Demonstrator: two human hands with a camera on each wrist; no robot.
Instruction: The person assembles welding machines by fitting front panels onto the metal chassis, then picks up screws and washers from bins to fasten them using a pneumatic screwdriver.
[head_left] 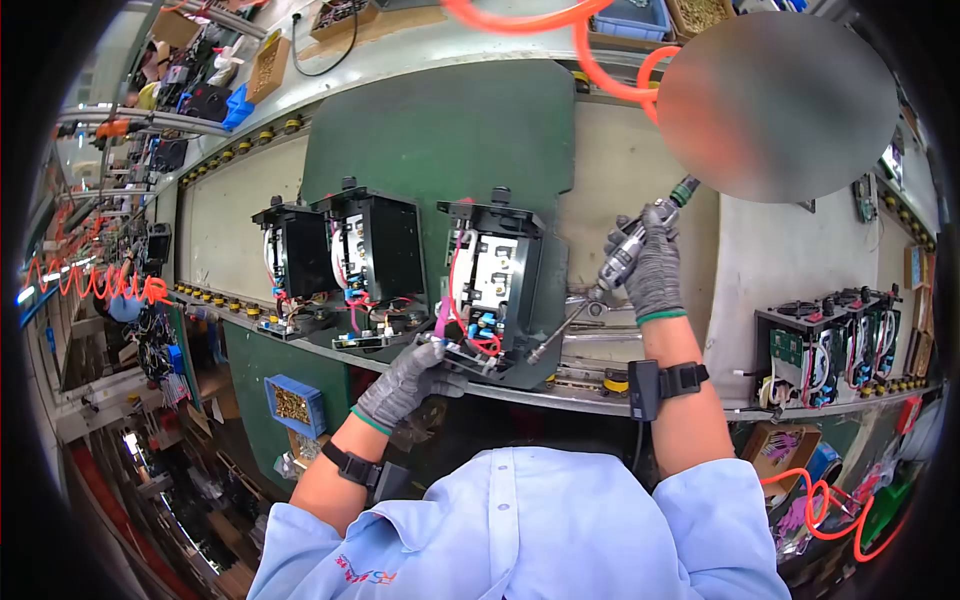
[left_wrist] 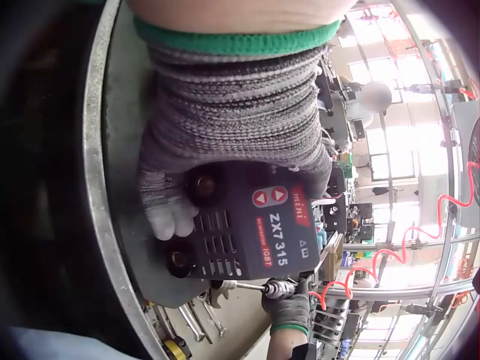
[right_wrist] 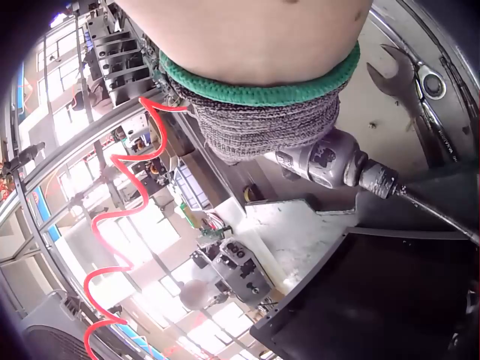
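Note:
My gloved left hand grips the lower front end of an opened welder unit with black side plates and red and white wires. In the left wrist view, its fingertips curl over the edge of the black front panel, marked ZX7 315. My gloved right hand holds a pneumatic screwdriver around its body. The tool's long shaft slants down-left in the head view, its tip close by the panel's right side. In the right wrist view the glove's cuff and the forearm hide the fingers.
Two more opened units stand left on the green board. Wrenches lie beneath the screwdriver. Further units are at the right. A blue bin of small parts sits below the bench edge; an orange air hose hangs overhead.

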